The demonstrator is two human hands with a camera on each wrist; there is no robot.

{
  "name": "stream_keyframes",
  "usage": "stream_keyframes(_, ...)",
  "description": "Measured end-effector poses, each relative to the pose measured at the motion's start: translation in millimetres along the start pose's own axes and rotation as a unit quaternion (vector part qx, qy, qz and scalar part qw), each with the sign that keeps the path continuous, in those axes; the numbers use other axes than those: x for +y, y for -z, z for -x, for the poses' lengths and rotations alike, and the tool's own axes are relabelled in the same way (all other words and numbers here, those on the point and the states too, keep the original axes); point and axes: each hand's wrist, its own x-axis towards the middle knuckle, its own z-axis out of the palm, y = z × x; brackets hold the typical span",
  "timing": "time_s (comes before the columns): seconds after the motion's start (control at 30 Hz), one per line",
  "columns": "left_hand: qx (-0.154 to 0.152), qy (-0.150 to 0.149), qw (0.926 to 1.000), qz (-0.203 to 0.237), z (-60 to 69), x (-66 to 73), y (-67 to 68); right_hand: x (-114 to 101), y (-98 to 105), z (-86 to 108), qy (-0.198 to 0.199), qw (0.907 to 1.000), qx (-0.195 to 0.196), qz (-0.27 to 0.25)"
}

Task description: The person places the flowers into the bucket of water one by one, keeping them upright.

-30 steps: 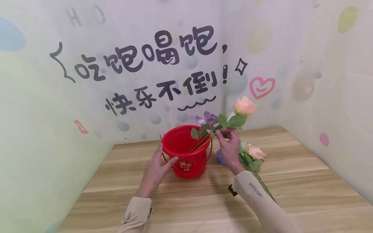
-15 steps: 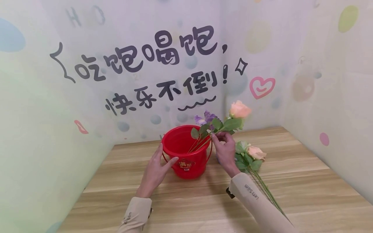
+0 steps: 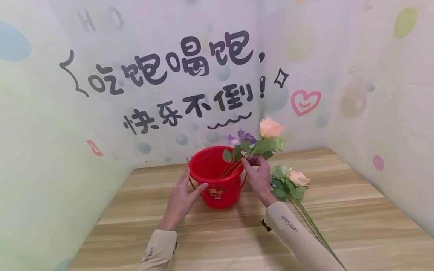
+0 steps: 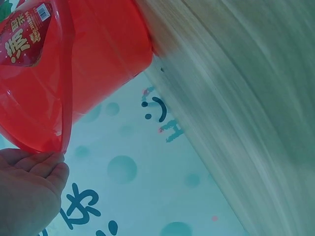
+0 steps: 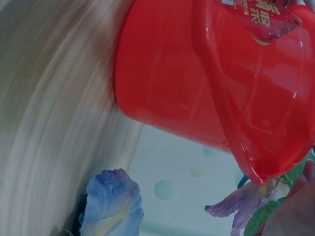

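"Lettered wall (image 3: 190,86) at the far side, wooden table (image 3: 217,241) below, red bucket (image 3: 222,194) far centre!"
"Flowers (image 3: 289,186) lying to its right!"
"Left hand (image 3: 180,199): fingers straight, touching its left side."
"Right hand (image 3: 259,176) pinching the peach rose (image 3: 271,128) by its stem, over the right rim!"

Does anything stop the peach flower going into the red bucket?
Nothing visible blocks the open top of the round red plastic bucket. Beside the leafy peach rose in the right hand, a ruffled purple flower leans out of the bucket.
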Motion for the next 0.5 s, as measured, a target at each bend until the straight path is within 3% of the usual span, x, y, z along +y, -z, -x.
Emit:
stream_keyframes(0.33, 0.001, -0.002, 1.0000, -0.001, -0.1, -1.8, -1.3, -1.7, 2.1, 4.0, -0.022, 0.9981, -0.037, 0.043)
stream_keyframes(0.5, 0.003, -0.004, 1.0000, -0.003, 0.3, -2.4, -0.9, -1.1, 2.9, 3.6, -0.002, 0.9954, -0.048, 0.083)
